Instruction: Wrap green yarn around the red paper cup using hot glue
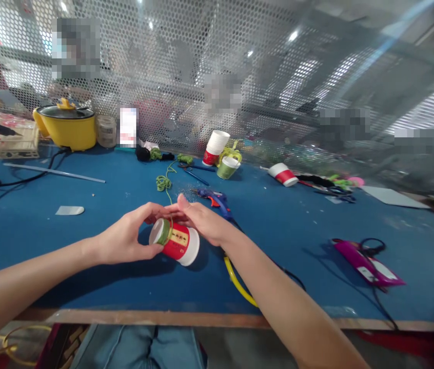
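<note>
A red and white paper cup (180, 243) lies tilted between my hands, just above the near part of the table. Green yarn (163, 231) is wound around its narrower end. My left hand (134, 233) is closed on that end, thumb on the near side. My right hand (201, 218) is at the cup's far side, its fingers partly hidden and its thumb raised. A strand runs from a small loose bundle of green yarn (163, 182) into the fingers of that hand. Just beyond lies a blue glue gun (217, 199).
At the back stand a yellow electric pot (71, 128), a glass jar (106, 131), stacked paper cups (216, 147) and a green-wrapped cup (228, 168). Another red-white cup (283, 175) lies on its side. A purple packet (369, 264) with a cable is at right. Perforated metal mesh (178, 66) rises behind.
</note>
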`<state>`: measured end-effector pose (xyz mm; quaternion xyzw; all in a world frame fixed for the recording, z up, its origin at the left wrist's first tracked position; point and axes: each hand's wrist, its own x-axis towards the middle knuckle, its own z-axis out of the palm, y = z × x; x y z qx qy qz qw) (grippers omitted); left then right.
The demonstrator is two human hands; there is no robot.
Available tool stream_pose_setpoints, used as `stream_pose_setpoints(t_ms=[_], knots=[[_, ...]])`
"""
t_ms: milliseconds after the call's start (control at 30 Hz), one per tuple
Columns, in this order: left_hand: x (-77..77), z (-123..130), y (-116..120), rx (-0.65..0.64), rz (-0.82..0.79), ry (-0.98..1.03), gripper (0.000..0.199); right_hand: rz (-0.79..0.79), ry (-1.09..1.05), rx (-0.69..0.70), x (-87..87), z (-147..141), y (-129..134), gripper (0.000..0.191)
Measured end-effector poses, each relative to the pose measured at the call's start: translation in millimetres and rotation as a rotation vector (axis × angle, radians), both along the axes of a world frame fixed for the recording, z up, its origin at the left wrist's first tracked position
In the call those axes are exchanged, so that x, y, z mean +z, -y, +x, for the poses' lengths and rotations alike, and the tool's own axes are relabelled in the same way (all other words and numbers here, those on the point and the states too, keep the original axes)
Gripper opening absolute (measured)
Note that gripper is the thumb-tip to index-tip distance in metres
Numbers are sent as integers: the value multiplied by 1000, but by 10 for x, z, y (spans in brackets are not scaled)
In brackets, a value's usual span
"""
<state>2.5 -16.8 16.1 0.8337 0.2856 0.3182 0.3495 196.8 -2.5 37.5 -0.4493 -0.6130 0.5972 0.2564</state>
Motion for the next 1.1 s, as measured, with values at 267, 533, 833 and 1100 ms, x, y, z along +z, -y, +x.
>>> stream_pose_setpoints(t_ms=[267,533,833,1100], knots=[[-19,-40,7,-62,56,-134,50,165,80,17,426,-389,-335,58],[-84,-23,-23,-24,-108,-77,46,570,993,272,507,-568,-629,32],[-82,-10,-17,9,-115,-105,46,564,1327,136,155,167,-587,21],[-79,-6,-24,2,-129,-109,46,459,1435,161,13,-6,-750,33]])
